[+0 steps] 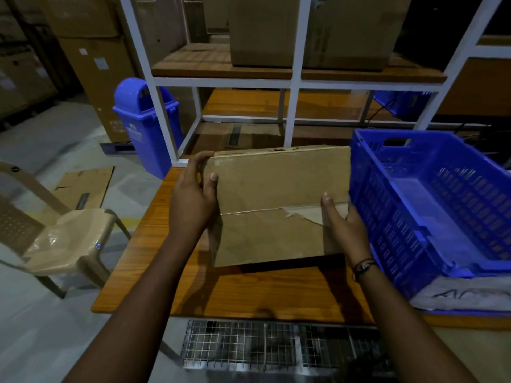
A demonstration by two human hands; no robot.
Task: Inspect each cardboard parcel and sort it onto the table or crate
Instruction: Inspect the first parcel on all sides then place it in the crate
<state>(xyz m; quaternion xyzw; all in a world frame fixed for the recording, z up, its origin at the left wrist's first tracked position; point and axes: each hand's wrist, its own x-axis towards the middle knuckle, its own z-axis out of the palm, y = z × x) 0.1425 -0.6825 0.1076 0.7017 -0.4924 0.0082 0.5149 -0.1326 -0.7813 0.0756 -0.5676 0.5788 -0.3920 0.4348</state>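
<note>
A brown cardboard parcel (273, 200) is held tilted above the wooden table (243, 291), its taped face toward me. The tape along its middle seam is torn near the right side. My left hand (193, 194) grips the parcel's left edge, thumb on the front face. My right hand (341, 219) holds the lower right corner, thumb up on the face. A blue plastic crate (392, 217) stands on the table just right of the parcel, with nothing visible inside it.
A white metal rack (296, 81) with large cartons stands behind the table. A blue bin (146, 120) is at the table's far left corner. A beige plastic chair (63, 239) sits to the left. Wire mesh (265, 346) lies below the table's near edge.
</note>
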